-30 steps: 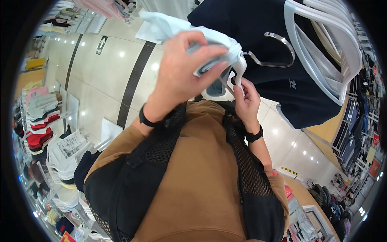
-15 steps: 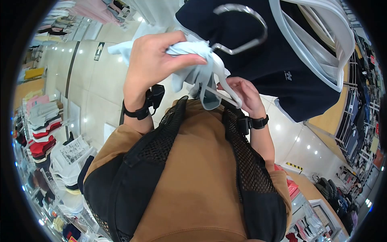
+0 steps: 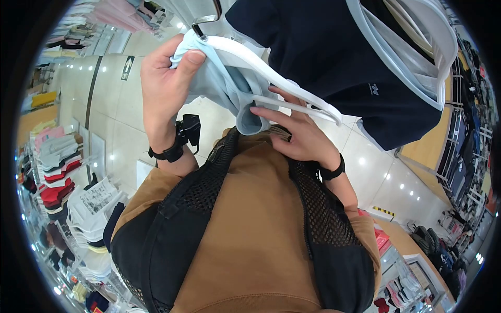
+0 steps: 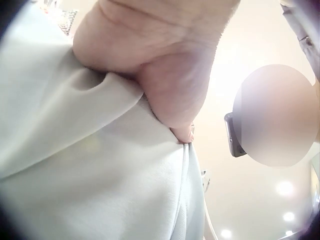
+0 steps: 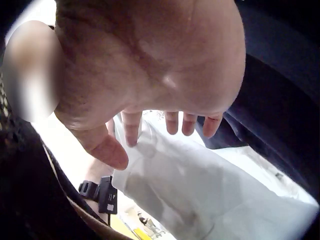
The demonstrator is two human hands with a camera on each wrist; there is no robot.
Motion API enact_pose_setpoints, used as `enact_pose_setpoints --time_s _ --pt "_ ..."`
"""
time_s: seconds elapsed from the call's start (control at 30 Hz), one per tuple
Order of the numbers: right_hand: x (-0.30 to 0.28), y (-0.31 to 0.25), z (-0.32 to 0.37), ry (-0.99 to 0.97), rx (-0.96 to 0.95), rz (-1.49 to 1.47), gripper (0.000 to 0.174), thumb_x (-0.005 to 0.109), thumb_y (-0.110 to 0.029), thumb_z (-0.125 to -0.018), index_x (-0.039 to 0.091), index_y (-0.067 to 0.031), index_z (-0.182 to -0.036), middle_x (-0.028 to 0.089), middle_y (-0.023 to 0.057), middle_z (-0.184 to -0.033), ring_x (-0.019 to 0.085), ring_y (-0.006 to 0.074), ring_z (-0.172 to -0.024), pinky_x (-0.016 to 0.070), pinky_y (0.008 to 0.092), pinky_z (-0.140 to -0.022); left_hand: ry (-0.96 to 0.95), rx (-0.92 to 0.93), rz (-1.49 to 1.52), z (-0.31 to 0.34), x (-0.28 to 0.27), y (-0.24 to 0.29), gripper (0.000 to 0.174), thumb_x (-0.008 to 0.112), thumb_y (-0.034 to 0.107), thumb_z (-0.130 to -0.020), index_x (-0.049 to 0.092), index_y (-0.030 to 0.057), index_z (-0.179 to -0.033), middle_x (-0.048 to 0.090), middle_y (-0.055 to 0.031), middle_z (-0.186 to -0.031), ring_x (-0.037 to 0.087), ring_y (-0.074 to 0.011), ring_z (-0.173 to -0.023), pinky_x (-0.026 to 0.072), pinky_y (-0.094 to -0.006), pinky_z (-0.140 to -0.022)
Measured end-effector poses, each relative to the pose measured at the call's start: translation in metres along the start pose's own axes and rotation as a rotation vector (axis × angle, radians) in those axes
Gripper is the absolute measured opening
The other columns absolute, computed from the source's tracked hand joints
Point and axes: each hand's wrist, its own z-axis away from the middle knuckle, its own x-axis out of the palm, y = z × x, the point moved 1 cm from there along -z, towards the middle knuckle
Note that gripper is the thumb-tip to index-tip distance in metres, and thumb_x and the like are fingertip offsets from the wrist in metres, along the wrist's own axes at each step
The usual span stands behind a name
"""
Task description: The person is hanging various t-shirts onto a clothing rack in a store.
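A light blue garment (image 3: 222, 73) hangs from a white hanger (image 3: 271, 73) with a metal hook (image 3: 211, 18). My left hand (image 3: 164, 86) grips the garment's bunched cloth at the hanger's neck, thumb on top. Pale cloth (image 4: 105, 165) hangs below that palm in the left wrist view. My right hand (image 3: 308, 135) reaches in under the hanger with fingers spread. Its index finger touches the sleeve opening (image 3: 250, 122), and another finger passes behind the hanger's bar. In the right wrist view the right fingers (image 5: 171, 122) extend straight over the pale cloth (image 5: 200, 180).
Just right of the hanger hangs a navy T-shirt (image 3: 323, 57) with pale blue neck trim, with more white hangers (image 3: 446, 31) behind it. Racks of folded and hanging clothes (image 3: 94, 203) line the left side. A tiled floor (image 3: 120, 109) lies below.
My left hand has moved left with the garment, and the hanger has swung so its hook points up. My right hand has let go of the hanger and reached left to the sleeve opening.
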Motion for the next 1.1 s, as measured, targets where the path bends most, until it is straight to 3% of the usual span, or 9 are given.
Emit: enact_pose_setpoints --time_s 0.13,0.17,0.23,0.3,0.47,0.57,0.63,0.93,1.1 --pt "0.004 -0.004 -0.004 0.074 -0.011 0.307 0.055 0.073 -0.01 -0.077 0.066 -0.0259 -0.13 0.042 0.0193 -0.151 0.042 0.041 -0.138 0.0376 0.0489 -0.111 -0.034 0.0 -0.041 0.003 -0.005 -0.006 0.04 0.076 0.038 -0.092 0.067 -0.0015 -0.093 0.057 0.0069 -0.076 0.045 -0.0031 -0.072 0.0381 -0.0205 -0.062" --pt "0.006 0.009 -0.004 0.129 -0.024 0.372 0.049 0.071 -0.011 -0.081 0.066 -0.0224 -0.128 0.053 0.0184 -0.126 0.053 0.0391 -0.113 0.0451 0.0474 -0.094 -0.019 -0.007 -0.056 0.004 -0.006 -0.007 0.04 0.075 0.038 -0.092 0.068 -0.0019 -0.094 0.057 0.0067 -0.077 0.046 -0.0034 -0.072 0.0384 -0.0206 -0.062" --pt "0.003 0.018 -0.002 0.21 0.001 0.472 0.027 0.071 -0.017 -0.086 0.07 -0.0121 -0.112 0.062 0.0175 -0.11 0.064 0.0365 -0.091 0.0523 0.0445 -0.078 -0.004 -0.011 -0.069 0.003 -0.008 -0.009 0.041 0.075 0.038 -0.093 0.068 -0.0024 -0.095 0.058 0.0064 -0.077 0.046 -0.0036 -0.073 0.0387 -0.0206 -0.063" --pt "-0.005 0.025 0.001 0.246 -0.046 0.54 0.025 0.073 -0.02 -0.086 0.07 -0.0104 -0.109 0.06 0.0173 -0.114 0.064 0.0357 -0.092 0.0524 0.0437 -0.079 0.153 0.013 -0.123 0.002 -0.013 -0.009 0.042 0.074 0.038 -0.093 0.069 -0.003 -0.097 0.057 0.0063 -0.077 0.046 -0.0044 -0.073 0.0384 -0.0215 -0.064" --pt "-0.027 0.03 0.016 0.407 -0.033 0.475 0.022 0.079 -0.018 -0.082 0.068 -0.0029 -0.094 0.059 0.0158 -0.112 0.063 0.0312 -0.093 0.0517 0.0403 -0.082 0.119 -0.021 -0.33 0.001 -0.058 -0.025 0.048 0.066 0.041 -0.098 0.07 -0.0044 -0.112 0.068 -0.0012 -0.092 0.057 -0.009 -0.086 0.0466 -0.0256 -0.078" --pt "-0.04 0.02 0.023 0.442 -0.033 0.471 0.018 0.079 -0.013 -0.081 0.067 -0.0012 -0.087 0.059 0.0153 -0.111 0.064 0.0292 -0.091 0.0514 0.0394 -0.08 0.086 -0.083 -0.435 0.0 -0.059 -0.025 0.042 0.07 0.035 -0.096 0.071 -0.004 -0.111 0.067 -0.0005 -0.089 0.057 -0.0082 -0.084 0.0458 -0.0245 -0.076" --pt "-0.045 0.014 0.026 0.473 -0.041 0.48 0.018 0.079 -0.013 -0.081 0.067 -0.0004 -0.085 0.06 0.0141 -0.11 0.064 0.0279 -0.088 0.0517 0.0383 -0.076 0.104 -0.058 -0.337 -0.003 -0.048 -0.018 0.037 0.078 0.033 -0.09 0.062 -0.0004 -0.082 0.047 0.0085 -0.069 0.038 -0.0041 -0.066 0.0304 -0.0212 -0.056" --pt "-0.035 -0.009 0.006 0.519 -0.123 0.246 0.019 0.08 -0.01 -0.08 0.067 -0.0014 -0.092 0.061 0.0143 -0.122 0.064 0.027 -0.084 0.0526 0.0356 -0.072 -0.14 -0.113 -0.371 -0.003 0.004 -0.012 0.027 0.077 0.026 -0.089 0.068 0.0008 -0.087 0.055 -0.001 -0.063 0.047 -0.0057 -0.061 0.0402 -0.0262 -0.054" --pt "-0.02 -0.016 -0.014 0.497 -0.163 0.259 0.017 0.079 -0.014 -0.082 0.066 -0.0052 -0.089 0.061 0.0097 -0.106 0.062 0.0276 -0.078 0.0511 0.0373 -0.067 -0.339 0.055 -0.3 0.006 0.044 -0.017 0.024 0.072 0.027 -0.092 0.068 0.0035 -0.09 0.059 -0.0121 -0.069 0.056 -0.0264 -0.06 0.0445 -0.0342 -0.057"
